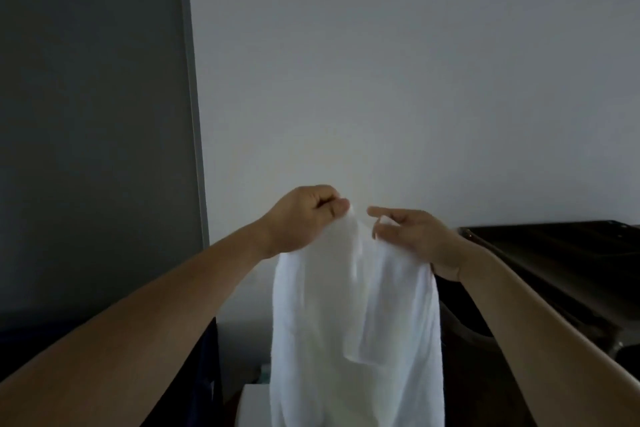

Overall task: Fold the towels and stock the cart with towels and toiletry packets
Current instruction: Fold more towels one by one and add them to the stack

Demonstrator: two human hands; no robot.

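Note:
A white towel (356,329) hangs down in front of me, held up in the air at its top edge. My left hand (304,218) is closed in a fist on the towel's upper left corner. My right hand (415,236) pinches the top edge a short way to the right, forefinger stretched out. The two hands are close together, almost touching. The towel's lower part runs out of the bottom of the frame. No cart or toiletry packets show in this view.
A pale wall (415,80) fills the background. A grey door or panel (93,114) stands on the left. A dark tabletop (561,253) juts in from the right. Something white and flat (254,402) lies low behind the towel.

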